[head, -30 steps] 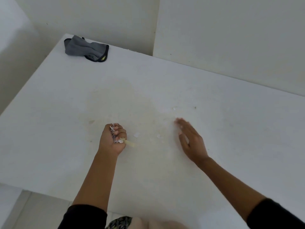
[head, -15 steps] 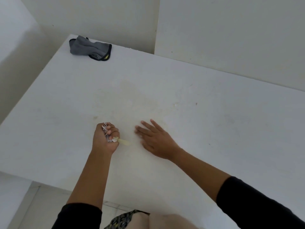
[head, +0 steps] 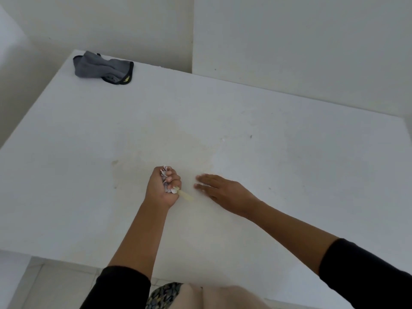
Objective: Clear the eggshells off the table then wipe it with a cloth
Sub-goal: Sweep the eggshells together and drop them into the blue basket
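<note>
My left hand (head: 163, 188) is a fist on the white table (head: 289, 197), gripping a bunch of white eggshell pieces (head: 166, 180) that poke out between the fingers. A pale yellowish strip (head: 186, 196) trails from the fist onto the table. My right hand (head: 223, 191) lies flat on the table just right of the fist, fingers straight and pointing left. A tiny white shell fragment (head: 223, 139) lies farther back. A crumpled grey cloth (head: 103, 68) with a black edge sits at the far left corner.
A faint yellowish stain (head: 178, 148) spreads over the table's middle. A small dark speck (head: 251, 136) marks the surface farther right. White walls (head: 289, 52) close in behind the table. The near table edge drops to a tiled floor (head: 55, 282).
My right hand swept left across the table from the middle right and now rests beside the left fist. The loose shell bits between the hands are no longer visible. The left fist stayed put.
</note>
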Demonstrator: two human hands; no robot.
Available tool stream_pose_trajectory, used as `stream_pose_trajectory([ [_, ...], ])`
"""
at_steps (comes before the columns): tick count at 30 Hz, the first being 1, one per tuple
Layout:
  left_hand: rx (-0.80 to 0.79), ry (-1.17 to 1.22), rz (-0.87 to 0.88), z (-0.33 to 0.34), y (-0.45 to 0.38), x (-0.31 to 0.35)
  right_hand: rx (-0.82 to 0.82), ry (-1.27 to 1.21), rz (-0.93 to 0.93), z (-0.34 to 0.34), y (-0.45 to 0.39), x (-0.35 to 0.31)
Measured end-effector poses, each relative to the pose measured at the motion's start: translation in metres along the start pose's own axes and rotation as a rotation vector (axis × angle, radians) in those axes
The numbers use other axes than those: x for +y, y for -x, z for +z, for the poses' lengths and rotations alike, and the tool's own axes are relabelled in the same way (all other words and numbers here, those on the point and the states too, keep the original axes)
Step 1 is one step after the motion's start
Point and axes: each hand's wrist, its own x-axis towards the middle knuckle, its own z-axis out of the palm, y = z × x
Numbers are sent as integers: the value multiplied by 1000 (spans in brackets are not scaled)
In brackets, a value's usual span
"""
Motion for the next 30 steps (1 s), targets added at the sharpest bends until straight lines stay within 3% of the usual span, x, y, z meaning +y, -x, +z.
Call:
stream_pose_trajectory([
  [4,6,-9,-37,0,-1,-3,103,86,-30,-5,18,14],
  [7,-9,15,-55,5,1,-8,257,29,168,-8,17,13],
  [10,-2,88,-73,12,0,-15,584,-427,635,-23,-5,-22],
  [12,18,154,-83,15,-2,-17,658,-723,755,-33,-26,-55],
  [14,-35,263,-153,20,0,-19,645,-763,675,-35,-39,-82],
  [16,-96,290,-216,29,9,-21,607,-617,556,-32,-45,-98],
  [20,-37,65,-149,30,9,-26,429,-272,520,-37,-45,-95],
  [23,62,-85,-108,26,-3,-29,395,-266,484,-52,-32,-84],
  [27,130,-36,-118,35,-11,-31,582,-388,661,-50,-9,-42],
  [28,123,-35,-110,38,-12,-31,547,-359,729,-46,-5,-28],
  [30,95,-55,-108,41,-12,-31,330,-277,757,-30,4,-10],
])
